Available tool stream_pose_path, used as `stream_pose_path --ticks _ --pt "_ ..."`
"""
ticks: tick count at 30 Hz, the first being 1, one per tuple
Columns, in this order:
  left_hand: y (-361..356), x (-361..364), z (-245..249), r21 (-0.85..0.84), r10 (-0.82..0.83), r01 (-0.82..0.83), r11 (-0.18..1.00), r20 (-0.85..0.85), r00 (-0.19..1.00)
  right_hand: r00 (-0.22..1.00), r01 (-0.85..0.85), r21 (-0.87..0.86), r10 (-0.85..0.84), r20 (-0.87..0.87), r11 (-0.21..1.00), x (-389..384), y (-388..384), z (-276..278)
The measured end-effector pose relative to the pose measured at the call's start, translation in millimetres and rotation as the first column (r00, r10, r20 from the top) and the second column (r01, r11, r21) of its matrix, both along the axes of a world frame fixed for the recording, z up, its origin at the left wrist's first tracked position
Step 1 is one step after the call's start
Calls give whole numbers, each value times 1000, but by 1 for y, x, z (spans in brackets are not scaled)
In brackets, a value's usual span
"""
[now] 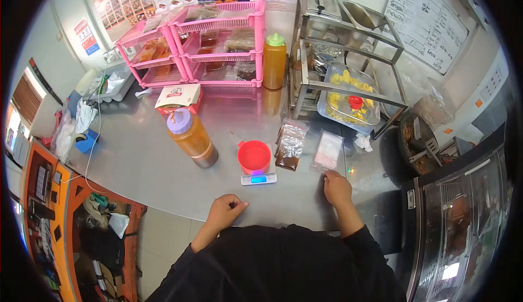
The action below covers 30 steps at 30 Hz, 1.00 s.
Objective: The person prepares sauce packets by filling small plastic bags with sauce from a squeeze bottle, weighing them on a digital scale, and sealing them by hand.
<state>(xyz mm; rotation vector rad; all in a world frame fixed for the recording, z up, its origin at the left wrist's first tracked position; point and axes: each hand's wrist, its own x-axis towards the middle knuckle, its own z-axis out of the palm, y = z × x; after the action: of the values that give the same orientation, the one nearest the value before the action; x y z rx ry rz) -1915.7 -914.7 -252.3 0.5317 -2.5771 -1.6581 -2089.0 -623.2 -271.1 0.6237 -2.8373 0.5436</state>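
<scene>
My left hand (224, 213) rests at the table's front edge with its fingers curled in and nothing in them. To its upper right, a red measuring cup (254, 157) sits on a small digital scale (259, 179) with a lit blue display. My right hand (338, 188) is closed, its fingertips at the lower edge of a stack of clear plastic bags (328, 148); whether they pinch anything is hidden. Left of that stack lie sealed sachets of dark brown sauce (290, 145). Beyond my left hand stands a squeeze bottle (192, 138) of orange-brown sauce with a lilac cap.
Pink tiered baskets (218, 56) hold packets at the back, beside a yellow-brown squeeze bottle (274, 62) and a small carton (178, 98). A metal rack (348, 92) stands over a tub of yellow pieces (348, 119). At right are a pan (417, 144) and a glass-fronted cabinet (463, 220).
</scene>
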Motion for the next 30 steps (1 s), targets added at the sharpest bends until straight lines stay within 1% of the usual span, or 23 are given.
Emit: stream_pose_path --ticks 2,5,8,11,14,17,20,22,23,24,25,26,27,28,29,30 --pt "6 -6 4 -10 -40 40 999 -2 999 996 57 48 -53 -73 997 0 -3 -8" --pt "13 -13 12 -33 -84 85 996 7 996 989 114 34 -110 -96 993 -9 -7 -16" --pt "16 -15 11 -66 -127 128 990 15 992 978 193 99 -183 -98 976 -19 -11 -19" --pt "16 -13 9 -42 -126 127 991 19 992 981 196 117 -196 -11 974 -22 -13 -14" --pt "15 -9 9 -33 -101 102 994 34 994 981 189 37 -187 -56 981 -25 -12 -19" --pt "14 -3 14 -37 -75 75 996 12 997 988 152 -158 -150 25 976 -13 -10 0" --pt "12 -1 19 16 -71 70 997 54 996 994 -61 -304 29 -106 951 -4 -9 25" --pt "17 -3 18 12 -23 25 1000 -113 993 999 -39 -401 35 -19 915 14 -23 45" --pt "22 -5 17 8 3 -1 1000 -198 980 985 -35 -395 99 141 918 28 -33 60" --pt "27 -8 17 -13 -15 12 1000 -296 955 942 -34 -385 158 297 922 40 -43 69" --pt "34 -12 17 -38 -39 26 999 -389 920 896 -235 -302 326 301 924 46 -53 68" --pt "35 -14 16 -112 -128 91 990 -393 911 820 -427 -213 475 318 879 52 -61 66" --pt "36 -16 16 -182 -214 152 971 -394 894 733 -547 -192 577 361 815 55 -69 57" --pt "35 -18 15 -285 -347 266 921 -291 892 632 -656 -173 661 405 734 56 -77 50" --pt "33 -19 14 -371 -462 377 848 -172 870 623 -681 -145 673 399 717 58 -84 55" --pt "32 -18 14 -354 -446 379 855 -129 886 615 -706 -115 685 392 699 60 -91 62"
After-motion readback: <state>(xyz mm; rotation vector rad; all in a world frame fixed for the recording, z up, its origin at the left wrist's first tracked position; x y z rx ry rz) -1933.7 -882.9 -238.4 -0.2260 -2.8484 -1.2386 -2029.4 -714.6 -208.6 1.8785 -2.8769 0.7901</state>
